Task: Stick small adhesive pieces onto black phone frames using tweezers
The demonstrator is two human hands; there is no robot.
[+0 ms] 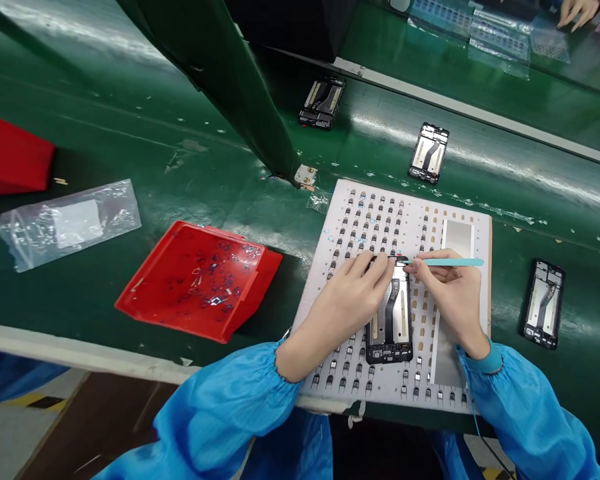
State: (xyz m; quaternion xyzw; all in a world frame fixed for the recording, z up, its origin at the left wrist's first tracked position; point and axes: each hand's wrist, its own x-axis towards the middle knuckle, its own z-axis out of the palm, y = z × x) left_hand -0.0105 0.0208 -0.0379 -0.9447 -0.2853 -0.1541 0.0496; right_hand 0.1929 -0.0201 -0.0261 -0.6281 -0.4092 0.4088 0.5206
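Observation:
A black phone frame (391, 327) with a silvery inside and a dark flex cable lies on a white foam tray (313, 300). My left hand (353, 293) rests over its upper left part, fingers bent and closed on the top edge. My right hand (453, 293) pinches teal tweezers (453, 262) held nearly level. Their thin tip points left and meets the frame's top right corner, close to my left fingertips. Whatever small part may be at the tip is too small to make out. Rows of small dark and metallic parts sit in the tray around the frame.
Left of the tray stands a red bin (160, 293) with small bluish scraps. Beyond it lies a clear plastic bag (80, 223). Other phone frames (429, 152) lie on the green surface. A green post (230, 80) slants down behind the tray. Another person's hand (577, 12) shows at the far right.

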